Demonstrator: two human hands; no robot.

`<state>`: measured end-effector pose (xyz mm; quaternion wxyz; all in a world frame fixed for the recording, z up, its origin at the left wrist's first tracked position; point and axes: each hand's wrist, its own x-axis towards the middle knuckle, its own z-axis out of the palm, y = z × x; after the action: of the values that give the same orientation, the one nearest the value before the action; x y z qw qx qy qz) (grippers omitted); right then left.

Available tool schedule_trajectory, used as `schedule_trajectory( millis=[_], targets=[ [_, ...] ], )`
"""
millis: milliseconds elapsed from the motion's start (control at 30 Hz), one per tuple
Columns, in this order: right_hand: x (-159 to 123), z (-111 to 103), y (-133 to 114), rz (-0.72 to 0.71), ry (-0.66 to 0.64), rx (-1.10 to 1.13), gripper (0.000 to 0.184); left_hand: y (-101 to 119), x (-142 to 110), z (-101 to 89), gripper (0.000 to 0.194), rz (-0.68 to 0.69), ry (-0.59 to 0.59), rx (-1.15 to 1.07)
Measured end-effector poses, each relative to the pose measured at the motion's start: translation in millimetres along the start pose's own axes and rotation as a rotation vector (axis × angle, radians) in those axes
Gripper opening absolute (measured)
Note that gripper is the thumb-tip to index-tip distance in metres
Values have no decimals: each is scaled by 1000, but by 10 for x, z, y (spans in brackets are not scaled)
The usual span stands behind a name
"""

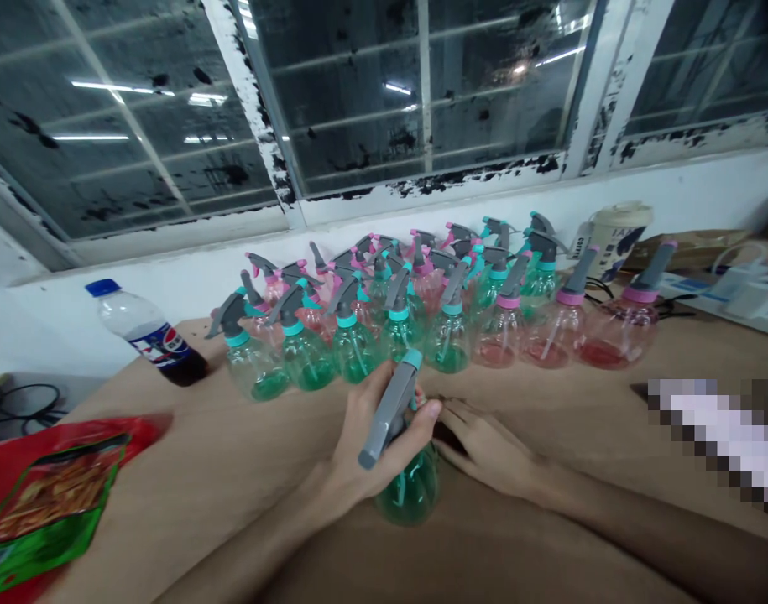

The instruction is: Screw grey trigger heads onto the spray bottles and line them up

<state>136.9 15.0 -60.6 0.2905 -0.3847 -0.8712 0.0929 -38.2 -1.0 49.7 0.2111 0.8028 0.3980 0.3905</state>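
My left hand [374, 440] is wrapped round the neck of a green spray bottle [409, 491], with its grey trigger head [389, 411] pointing toward me. The bottle stands on the brown table [232, 470]. Just to the right of it, my right hand [484, 445] lies flat on the table, fingers stretched toward the bottle and touching or nearly touching it. Beyond my hands stand several green spray bottles [308, 352] and pink spray bottles [553, 335] in rows.
A cola bottle [148, 335] with a blue cap lies tilted at the back left. A red and green snack bag [49, 495] sits at the left edge. A cup [613, 235], cables and a power strip [729, 289] are at the back right. A wall with windows [421, 101] rises behind.
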Motion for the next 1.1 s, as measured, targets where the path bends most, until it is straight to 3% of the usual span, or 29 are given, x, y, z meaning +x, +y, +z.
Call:
schedule_trajectory(
  millis=[1100],
  targets=[
    [-7,17,-10,-6,-13,-28,26,-38,-42,9,23,77,25,-3]
  ],
)
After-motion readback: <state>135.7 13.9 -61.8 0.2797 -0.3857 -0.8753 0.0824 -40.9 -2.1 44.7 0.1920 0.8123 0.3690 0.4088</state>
